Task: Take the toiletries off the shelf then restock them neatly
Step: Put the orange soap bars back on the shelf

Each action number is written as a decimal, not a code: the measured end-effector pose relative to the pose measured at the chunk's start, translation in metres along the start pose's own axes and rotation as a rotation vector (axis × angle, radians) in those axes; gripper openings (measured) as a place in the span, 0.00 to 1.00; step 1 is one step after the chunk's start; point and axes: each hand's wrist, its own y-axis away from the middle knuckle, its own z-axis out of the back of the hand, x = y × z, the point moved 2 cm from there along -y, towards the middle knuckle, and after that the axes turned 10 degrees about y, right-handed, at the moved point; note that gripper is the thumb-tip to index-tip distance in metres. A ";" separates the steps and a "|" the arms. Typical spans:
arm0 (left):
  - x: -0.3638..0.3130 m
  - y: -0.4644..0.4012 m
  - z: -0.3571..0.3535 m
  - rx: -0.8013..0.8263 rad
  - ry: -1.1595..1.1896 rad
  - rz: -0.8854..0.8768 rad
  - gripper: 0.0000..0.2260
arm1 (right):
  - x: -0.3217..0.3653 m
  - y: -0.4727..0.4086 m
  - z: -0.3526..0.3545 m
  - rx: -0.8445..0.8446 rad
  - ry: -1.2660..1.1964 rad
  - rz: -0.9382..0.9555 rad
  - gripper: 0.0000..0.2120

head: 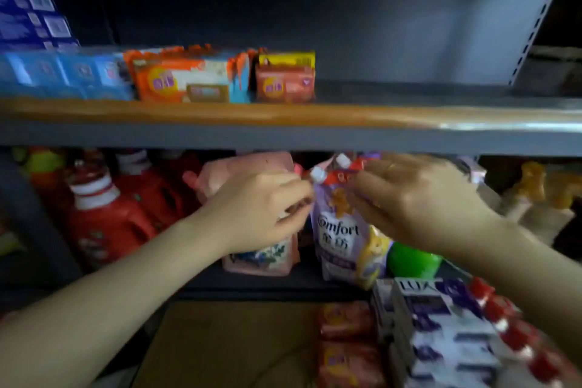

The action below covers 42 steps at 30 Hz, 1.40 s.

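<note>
A purple Comfort refill pouch (338, 236) with a white spout cap stands on the lower shelf (252, 283), between both hands. My left hand (261, 208) pinches its upper left edge with curled fingers. Curled over the pouch's upper right corner, the fingers of my right hand (419, 198) hold it there. More pouches of the same kind stand behind, mostly hidden. On the upper shelf (283, 113) sit blue packs (63, 75), orange packs (185, 79) and a brown pack (285, 85) with a yellow one behind it.
Red detergent bottles (107, 217) and a pink pouch (261, 258) stand left of the hands. A green-capped bottle (412, 258) is to the right. Stacked Lux soap boxes (441, 331), a red-capped row (510, 334) and brown soap packs (346, 343) lie below in front.
</note>
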 end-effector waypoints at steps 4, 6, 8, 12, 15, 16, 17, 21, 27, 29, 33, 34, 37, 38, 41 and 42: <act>-0.015 0.046 -0.090 0.319 0.273 0.277 0.12 | 0.028 0.059 -0.035 0.318 -0.168 0.069 0.13; -0.025 0.060 -0.128 0.466 0.411 0.468 0.17 | 0.035 0.083 -0.050 0.440 -0.220 0.114 0.12; -0.032 0.064 -0.157 0.502 0.492 0.622 0.21 | 0.043 0.101 -0.055 0.505 -0.244 0.137 0.12; -0.038 0.062 -0.196 0.604 0.485 0.703 0.20 | 0.063 0.117 -0.048 0.396 -0.172 0.123 0.12; -0.037 0.067 -0.206 0.671 0.420 0.686 0.18 | 0.080 0.120 -0.046 0.337 -0.143 0.126 0.02; -0.034 0.070 -0.206 0.679 0.456 0.723 0.15 | 0.085 0.119 -0.046 0.348 -0.159 0.122 0.01; -0.031 0.072 -0.204 0.689 0.493 0.756 0.11 | 0.090 0.119 -0.048 0.372 -0.175 0.113 0.02; -0.023 0.092 -0.189 0.730 0.495 0.876 0.18 | 0.112 0.116 -0.041 0.610 -0.079 0.163 0.12; -0.023 0.135 -0.161 0.573 0.512 0.916 0.31 | 0.134 0.129 -0.071 0.970 -0.148 0.075 0.14; -0.023 0.143 -0.158 0.518 0.598 0.916 0.29 | 0.131 0.128 -0.081 1.015 -0.231 0.016 0.14; -0.023 0.148 -0.151 0.480 0.655 0.961 0.23 | 0.127 0.126 -0.087 1.045 -0.292 -0.044 0.15; -0.024 0.147 -0.148 0.488 0.649 0.956 0.22 | 0.127 0.126 -0.088 1.053 -0.302 -0.055 0.15; -0.023 0.132 -0.133 0.628 0.537 0.868 0.22 | 0.131 0.127 -0.087 1.109 -0.296 -0.030 0.19; -0.022 0.123 -0.125 0.696 0.433 0.807 0.22 | 0.133 0.128 -0.085 1.104 -0.276 -0.004 0.22; -0.022 0.090 -0.096 0.778 0.085 0.574 0.23 | 0.128 0.122 -0.074 0.982 -0.251 0.019 0.20; -0.022 0.078 -0.085 0.733 0.051 0.537 0.23 | 0.123 0.118 -0.069 0.924 -0.273 -0.017 0.19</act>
